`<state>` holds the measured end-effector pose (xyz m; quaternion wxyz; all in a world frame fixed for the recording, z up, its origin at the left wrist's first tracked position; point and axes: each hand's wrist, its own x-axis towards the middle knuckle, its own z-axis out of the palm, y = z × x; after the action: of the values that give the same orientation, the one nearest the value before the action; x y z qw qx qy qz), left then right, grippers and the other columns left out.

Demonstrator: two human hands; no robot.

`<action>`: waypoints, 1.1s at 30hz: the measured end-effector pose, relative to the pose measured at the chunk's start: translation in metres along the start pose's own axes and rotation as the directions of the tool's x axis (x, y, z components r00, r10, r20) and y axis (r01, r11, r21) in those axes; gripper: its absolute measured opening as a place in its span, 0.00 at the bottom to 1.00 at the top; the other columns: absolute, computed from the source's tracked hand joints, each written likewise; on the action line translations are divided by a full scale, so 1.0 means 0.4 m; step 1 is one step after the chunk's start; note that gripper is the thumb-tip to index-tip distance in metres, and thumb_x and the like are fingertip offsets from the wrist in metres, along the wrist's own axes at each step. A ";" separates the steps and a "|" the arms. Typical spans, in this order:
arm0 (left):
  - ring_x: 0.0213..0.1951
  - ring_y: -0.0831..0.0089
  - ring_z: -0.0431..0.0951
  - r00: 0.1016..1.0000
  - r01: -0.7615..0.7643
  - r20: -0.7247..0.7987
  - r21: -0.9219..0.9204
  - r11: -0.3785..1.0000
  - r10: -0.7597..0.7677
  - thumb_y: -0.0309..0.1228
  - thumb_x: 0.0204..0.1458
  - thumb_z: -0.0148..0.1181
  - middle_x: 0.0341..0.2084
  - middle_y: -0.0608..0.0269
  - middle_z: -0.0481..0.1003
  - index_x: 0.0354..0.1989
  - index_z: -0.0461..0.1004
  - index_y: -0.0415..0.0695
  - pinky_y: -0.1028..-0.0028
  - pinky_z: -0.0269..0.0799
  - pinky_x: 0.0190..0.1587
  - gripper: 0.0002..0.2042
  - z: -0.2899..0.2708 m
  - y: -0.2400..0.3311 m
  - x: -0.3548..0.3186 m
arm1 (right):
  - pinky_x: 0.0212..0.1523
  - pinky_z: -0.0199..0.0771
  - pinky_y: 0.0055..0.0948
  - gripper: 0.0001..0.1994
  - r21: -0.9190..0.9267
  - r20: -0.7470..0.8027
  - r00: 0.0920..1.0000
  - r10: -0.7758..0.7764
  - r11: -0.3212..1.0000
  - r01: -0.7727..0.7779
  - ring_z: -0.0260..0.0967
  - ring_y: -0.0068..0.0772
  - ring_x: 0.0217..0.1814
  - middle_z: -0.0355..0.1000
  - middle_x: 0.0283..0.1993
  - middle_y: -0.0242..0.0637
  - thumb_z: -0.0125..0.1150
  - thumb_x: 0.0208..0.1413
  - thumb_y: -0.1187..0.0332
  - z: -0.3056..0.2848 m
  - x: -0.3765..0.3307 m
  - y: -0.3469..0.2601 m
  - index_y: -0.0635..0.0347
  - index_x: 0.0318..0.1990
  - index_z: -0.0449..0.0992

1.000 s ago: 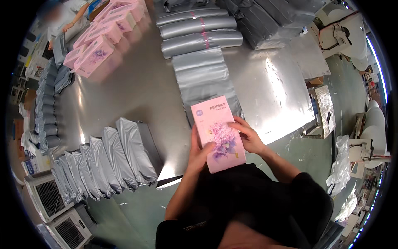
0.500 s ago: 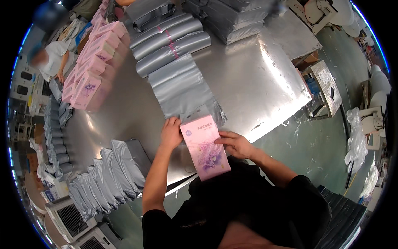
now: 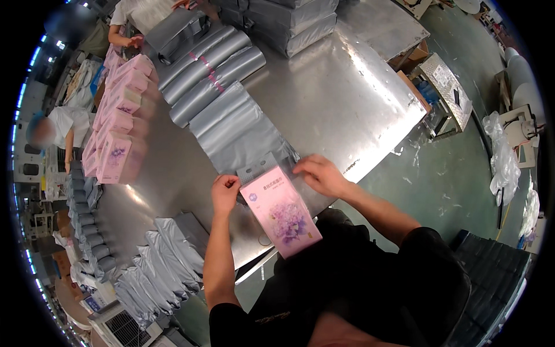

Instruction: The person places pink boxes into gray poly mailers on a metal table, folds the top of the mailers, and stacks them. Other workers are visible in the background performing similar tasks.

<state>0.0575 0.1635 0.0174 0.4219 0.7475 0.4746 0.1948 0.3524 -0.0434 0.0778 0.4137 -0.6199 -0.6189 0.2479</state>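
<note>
A pink box (image 3: 277, 217) with a purple flower print and a grey hanging tab (image 3: 258, 167) lies tilted in front of me, its near end against my dark shirt. Its tab end overlaps the near edge of a flat stack of grey plastic bags (image 3: 234, 124). My left hand (image 3: 224, 194) pinches the bag's edge beside the box's upper left corner. At the bag's right corner my right hand (image 3: 321, 174) has bent fingers closed on the edge, off the box. How far the box sits in the bag is hidden.
Rolled grey bags (image 3: 214, 72) lie beyond the flat stack on the metal table (image 3: 341, 104). Pink boxes (image 3: 115, 156) stand in rows at left. Filled grey bags (image 3: 156, 269) lean at near left. Two people (image 3: 72, 127) work along the far and left sides.
My right hand has left the box's side and moved up to the bag's corner. My left hand has shifted slightly left and down. A second person has come into view at the far side.
</note>
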 end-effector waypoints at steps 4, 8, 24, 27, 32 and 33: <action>0.33 0.73 0.77 0.994 0.092 -0.046 -0.213 0.973 -0.104 0.22 0.51 0.68 0.30 0.62 0.77 0.34 0.82 0.40 0.74 0.73 0.38 0.04 -0.016 0.032 -0.006 | 0.51 0.71 0.38 0.11 -0.616 0.049 0.976 -0.212 0.763 0.197 0.71 0.38 0.50 0.75 0.44 0.33 0.67 0.48 0.69 0.037 0.189 0.002 0.52 0.41 0.80; 0.35 0.65 0.79 0.937 -0.251 -0.241 0.046 0.967 0.254 0.23 0.51 0.68 0.33 0.58 0.78 0.34 0.82 0.41 0.69 0.75 0.39 0.03 -0.042 0.147 -0.107 | 0.47 0.70 0.39 0.08 -0.650 0.015 0.920 -0.391 0.696 0.306 0.70 0.38 0.47 0.72 0.38 0.33 0.66 0.47 0.66 0.072 0.187 0.031 0.51 0.36 0.77; 0.53 0.44 0.81 0.981 0.136 0.107 0.197 0.971 -0.159 0.27 0.54 0.64 0.49 0.37 0.79 0.54 0.70 0.38 0.56 0.74 0.58 0.19 0.201 -0.120 -0.537 | 0.45 0.76 0.39 0.09 0.016 0.330 0.937 0.114 0.992 -0.127 0.75 0.44 0.44 0.76 0.38 0.40 0.63 0.53 0.74 0.104 -0.179 0.063 0.58 0.42 0.73; 0.41 0.69 0.81 0.976 0.219 0.066 -0.385 0.896 -0.209 0.20 0.55 0.63 0.41 0.52 0.81 0.50 0.71 0.37 0.69 0.76 0.48 0.15 0.107 0.008 -0.370 | 0.42 0.77 0.36 0.08 0.015 0.178 0.963 0.204 0.978 -0.210 0.78 0.38 0.40 0.78 0.39 0.40 0.63 0.54 0.75 0.106 -0.052 0.037 0.60 0.42 0.74; 0.33 0.78 0.75 0.947 0.150 -0.175 -0.502 0.852 -0.270 0.20 0.55 0.65 0.33 0.61 0.78 0.48 0.72 0.37 0.76 0.73 0.38 0.14 0.170 -0.050 -0.349 | 0.42 0.79 0.42 0.11 -0.089 0.231 0.866 0.443 0.896 -0.434 0.78 0.48 0.39 0.78 0.38 0.44 0.67 0.59 0.64 0.065 -0.088 -0.051 0.58 0.43 0.74; 0.32 0.78 0.75 0.946 0.100 -0.214 -0.519 0.849 -0.242 0.21 0.55 0.66 0.32 0.62 0.78 0.48 0.72 0.37 0.76 0.73 0.38 0.13 0.192 -0.038 -0.356 | 0.43 0.79 0.42 0.12 -0.153 0.275 0.823 0.497 0.868 -0.473 0.78 0.48 0.40 0.78 0.38 0.44 0.68 0.59 0.62 0.060 -0.125 -0.084 0.56 0.44 0.74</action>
<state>0.0350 0.0077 -0.0230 0.5480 0.5324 0.5263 0.3731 0.3083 -0.0906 0.0822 0.2119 -0.7263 -0.5067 0.4134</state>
